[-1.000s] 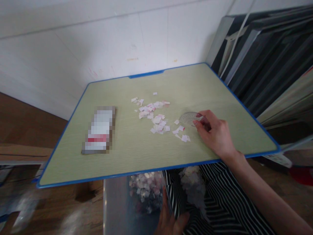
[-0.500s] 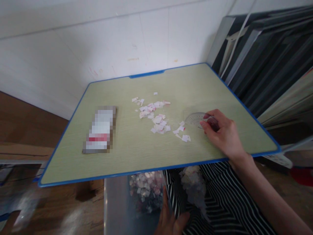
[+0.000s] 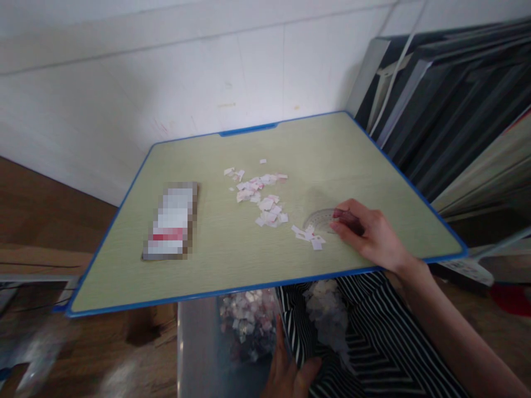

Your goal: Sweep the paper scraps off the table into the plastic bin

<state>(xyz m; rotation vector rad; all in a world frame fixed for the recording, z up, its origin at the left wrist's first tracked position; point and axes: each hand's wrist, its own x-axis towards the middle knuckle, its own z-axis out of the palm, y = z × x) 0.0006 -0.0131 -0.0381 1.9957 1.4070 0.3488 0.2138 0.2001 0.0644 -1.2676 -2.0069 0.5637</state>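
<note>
My right hand [image 3: 369,237] pinches a clear semicircular protractor [image 3: 318,220] by its right part and holds it low over the table [image 3: 215,254]. Its curved edge touches several white paper scraps [image 3: 313,237]. Left of these lie two looser heaps of small white and pinkish paper pieces [image 3: 271,210], with a few strays behind. Below the table's front edge, my left hand [image 3: 290,373] grips the right wall of a clear plastic box [image 3: 199,342], its lower part cut off by the frame. Paper bits [image 3: 249,315] fill part of the box.
A pixelated flat rectangular object [image 3: 172,221] lies on the table's left side. More paper bits [image 3: 327,309] rest on striped black cloth [image 3: 385,331] at my lap. A white wall [image 3: 186,83] stands behind; dark panels [image 3: 452,99] lean at the right.
My right hand and the protractor have moved toward the front left. The nearest paper scraps have bunched slightly closer together. My left hand stays at the box.
</note>
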